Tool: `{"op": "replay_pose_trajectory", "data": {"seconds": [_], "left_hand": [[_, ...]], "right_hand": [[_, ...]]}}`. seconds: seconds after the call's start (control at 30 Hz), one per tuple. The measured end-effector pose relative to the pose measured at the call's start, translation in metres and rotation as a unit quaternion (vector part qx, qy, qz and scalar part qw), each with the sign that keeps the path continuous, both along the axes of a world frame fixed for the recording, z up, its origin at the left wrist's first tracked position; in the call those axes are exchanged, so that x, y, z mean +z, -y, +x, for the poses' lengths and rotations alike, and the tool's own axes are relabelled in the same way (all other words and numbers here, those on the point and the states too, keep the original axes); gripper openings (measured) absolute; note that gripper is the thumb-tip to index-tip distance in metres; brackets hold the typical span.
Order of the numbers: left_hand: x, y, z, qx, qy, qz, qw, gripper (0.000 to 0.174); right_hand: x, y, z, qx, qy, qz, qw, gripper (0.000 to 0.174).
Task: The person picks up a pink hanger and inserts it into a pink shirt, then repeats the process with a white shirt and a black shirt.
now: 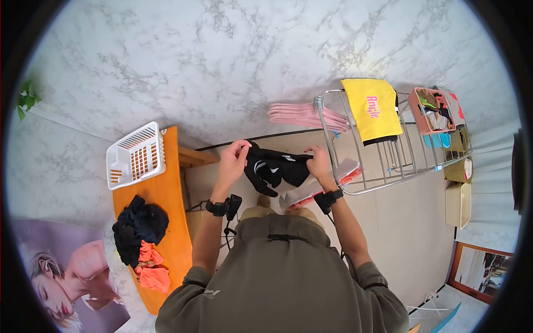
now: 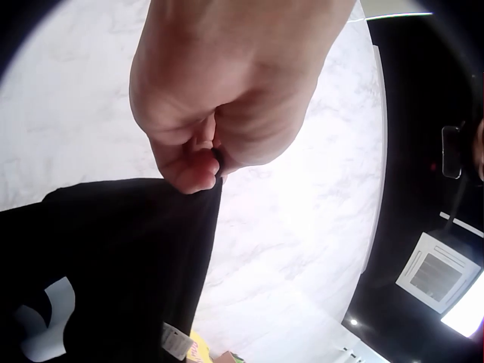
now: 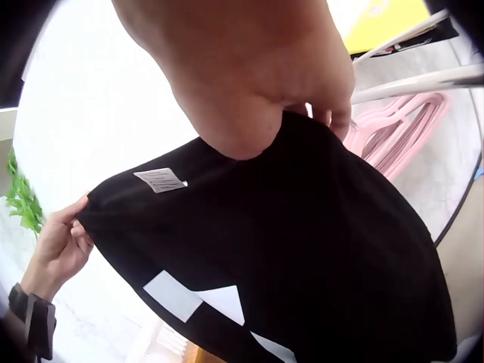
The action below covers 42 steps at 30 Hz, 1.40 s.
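Note:
A black garment with white shapes [image 1: 265, 173] hangs stretched between the two hands in the head view. The left hand [image 1: 235, 160] pinches one upper corner, and the right hand [image 1: 318, 164] grips the other. From the left wrist view, the left hand [image 2: 219, 91] has thumb and fingertips closed on a corner of the black cloth [image 2: 128, 242]. In the right wrist view the cloth [image 3: 302, 234] spreads below the right hand [image 3: 249, 83], whose fingertips are partly hidden behind it. A white label [image 3: 160, 180] shows near the top edge.
A wooden table [image 1: 176, 222] at left bears a white basket [image 1: 136, 155], dark clothes [image 1: 139, 222] and orange cloth [image 1: 152, 269]. Pink hangers [image 1: 300, 115] hang beside a metal rack [image 1: 383, 180] holding a yellow garment [image 1: 371, 111] and a pink basket [image 1: 430, 127].

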State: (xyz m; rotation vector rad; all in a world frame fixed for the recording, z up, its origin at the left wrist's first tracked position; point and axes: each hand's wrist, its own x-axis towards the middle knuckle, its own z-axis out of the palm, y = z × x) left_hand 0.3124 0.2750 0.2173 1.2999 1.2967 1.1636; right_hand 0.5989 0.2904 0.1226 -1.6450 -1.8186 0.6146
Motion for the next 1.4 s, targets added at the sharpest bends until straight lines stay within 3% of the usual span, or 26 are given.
{"op": "replay_pose_trajectory", "data": {"seconds": [0.07,0.13,0.27,0.47,0.63,0.67,0.73,0.83,0.93,1.0,1.07,1.13,1.27,1.4], "left_hand": [[-0.013,0.002,-0.001,-0.008,-0.041,0.005,0.999,0.008],[-0.035,0.001,-0.002,-0.009,-0.101,0.021,0.995,0.007],[-0.084,-0.007,-0.003,-0.023,-0.181,0.066,0.981,0.005],[-0.138,-0.035,0.014,-0.075,-0.247,-0.045,0.965,0.009],[-0.171,-0.101,0.067,-0.128,-0.279,0.038,0.951,0.025],[-0.178,-0.117,0.079,-0.131,-0.277,0.036,0.951,0.025],[-0.198,-0.152,0.104,-0.116,-0.314,0.166,0.927,0.031],[-0.214,-0.184,0.138,-0.104,-0.35,0.207,0.908,0.031],[-0.234,-0.201,0.165,-0.138,-0.384,0.15,0.901,0.033],[-0.242,-0.205,0.179,-0.132,-0.4,0.145,0.895,0.034],[-0.243,-0.205,0.189,-0.122,-0.418,0.139,0.889,0.035],[-0.248,-0.205,0.193,-0.164,-0.47,0.078,0.864,0.045],[-0.259,-0.187,0.195,-0.198,-0.479,0.084,0.851,0.045],[-0.264,-0.176,0.198,-0.192,-0.475,0.028,0.858,0.026]], "right_hand": [[0.003,-0.001,0.002,-0.039,0.025,-0.007,0.999,0.034],[0.003,-0.002,0.005,-0.029,-0.058,-0.193,0.979,0.028],[-0.005,0.004,0.0,-0.058,-0.083,-0.186,0.977,0.027],[-0.016,0.019,0.0,-0.011,-0.164,-0.164,0.973,0.026],[-0.039,0.021,0.011,-0.059,-0.307,-0.248,0.917,0.031],[-0.046,0.024,0.013,-0.062,-0.306,-0.251,0.916,0.031],[-0.053,0.027,0.016,-0.073,-0.246,-0.233,0.938,0.03],[-0.044,0.041,0.024,-0.087,-0.23,-0.269,0.931,0.029],[-0.03,0.055,0.036,-0.104,-0.261,-0.272,0.92,0.026],[-0.02,0.064,0.043,-0.141,-0.188,-0.264,0.936,0.021],[-0.022,0.074,0.051,-0.161,-0.184,-0.26,0.934,0.024],[-0.027,0.084,0.055,-0.139,-0.171,-0.229,0.948,0.024],[-0.025,0.088,0.055,-0.12,-0.241,-0.223,0.937,0.027],[-0.035,0.097,0.06,-0.099,-0.279,-0.238,0.925,0.026]]}}
